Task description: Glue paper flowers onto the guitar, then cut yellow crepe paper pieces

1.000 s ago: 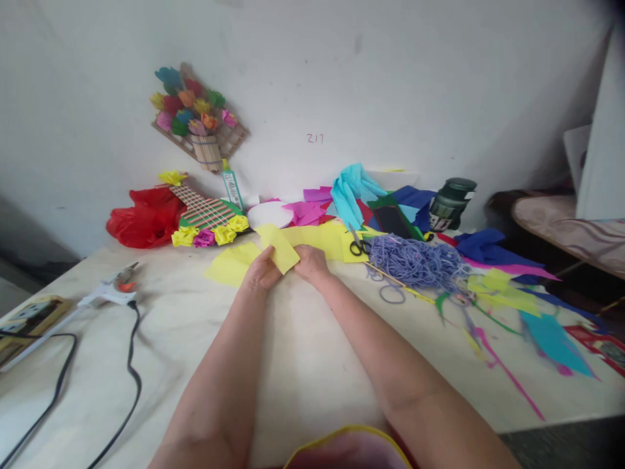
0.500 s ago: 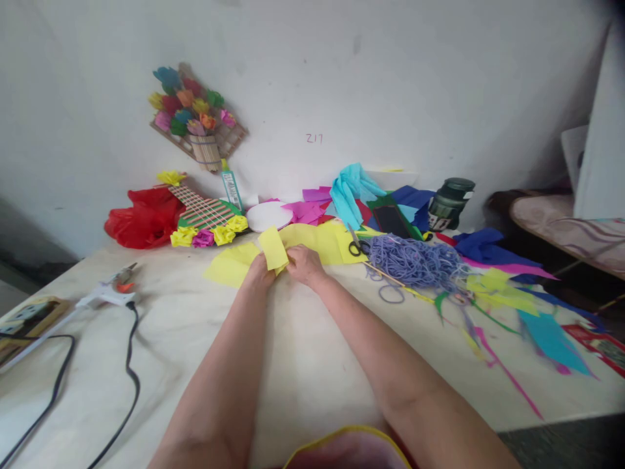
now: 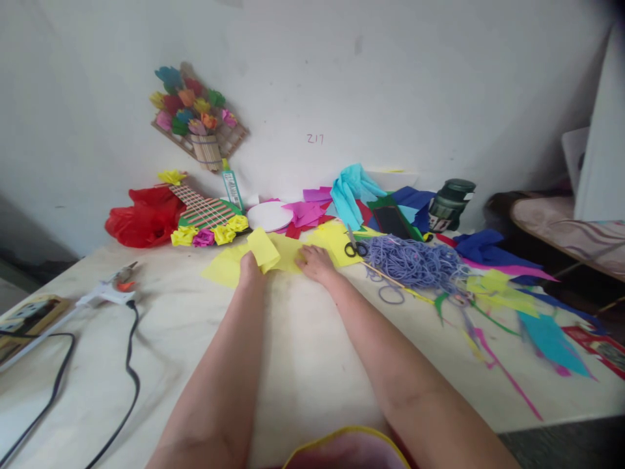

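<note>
In the head view, my left hand [image 3: 250, 268] is closed on a folded piece of yellow crepe paper [image 3: 263, 249]; the thumb lies on top and the other fingers are hidden. My right hand [image 3: 318, 262] rests to the right on a larger yellow crepe sheet [image 3: 336, 238], its fingers somewhat apart and touching the paper. Black-handled scissors [image 3: 356, 247] lie just right of that hand, on the sheet's edge. Beside them is a heap of bluish-purple yarn [image 3: 415, 260].
Along the wall are a stick-woven craft with paper flowers [image 3: 208, 215], red crepe paper [image 3: 141, 220], a glue bottle [image 3: 231, 187], a white disc [image 3: 270, 216] and a dark green jar [image 3: 450, 203]. A glue gun [image 3: 110, 292] with a black cord lies left; paper scraps [image 3: 554, 342] lie right.
My hands have moved apart: the left slightly left with the folded paper, the right to the right along the yellow sheet. The folded piece has shifted left and tilted.
</note>
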{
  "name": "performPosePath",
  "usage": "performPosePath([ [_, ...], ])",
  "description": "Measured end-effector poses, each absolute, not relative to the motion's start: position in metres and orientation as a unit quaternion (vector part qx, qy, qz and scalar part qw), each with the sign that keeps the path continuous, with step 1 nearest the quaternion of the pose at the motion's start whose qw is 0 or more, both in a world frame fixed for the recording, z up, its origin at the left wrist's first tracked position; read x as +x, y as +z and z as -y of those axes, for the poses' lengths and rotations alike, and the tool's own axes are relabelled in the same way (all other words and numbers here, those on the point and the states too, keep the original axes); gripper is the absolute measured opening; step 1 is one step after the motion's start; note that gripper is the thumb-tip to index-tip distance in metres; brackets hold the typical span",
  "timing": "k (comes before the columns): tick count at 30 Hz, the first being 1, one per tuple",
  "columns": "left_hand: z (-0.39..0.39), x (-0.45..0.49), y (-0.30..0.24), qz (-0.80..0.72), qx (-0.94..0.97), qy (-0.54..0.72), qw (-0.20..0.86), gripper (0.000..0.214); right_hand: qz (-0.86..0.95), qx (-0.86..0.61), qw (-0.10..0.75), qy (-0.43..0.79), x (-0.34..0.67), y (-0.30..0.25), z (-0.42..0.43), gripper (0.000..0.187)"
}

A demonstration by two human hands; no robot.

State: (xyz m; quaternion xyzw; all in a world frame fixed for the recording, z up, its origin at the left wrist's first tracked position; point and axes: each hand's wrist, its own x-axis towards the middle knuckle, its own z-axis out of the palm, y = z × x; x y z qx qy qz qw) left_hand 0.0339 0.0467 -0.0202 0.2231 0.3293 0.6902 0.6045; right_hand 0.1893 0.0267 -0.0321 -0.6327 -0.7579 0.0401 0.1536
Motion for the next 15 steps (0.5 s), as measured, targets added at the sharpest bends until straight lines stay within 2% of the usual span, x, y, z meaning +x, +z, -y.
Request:
performPosePath([
  [6, -0.053, 0.03, -0.029, -0.397, 0.232, 0.694, 0.555, 0.018, 0.757, -0.642, 0.105, 0.065, 0.194, -0.034, -0.028, 0.05],
  [15, -0.067, 0.026, -0.047, -0.484, 0.292, 0.671, 0.479, 0.002, 0.719, -0.683, 0.107, 0.074, 0.208, -0.034, -0.03, 0.05],
])
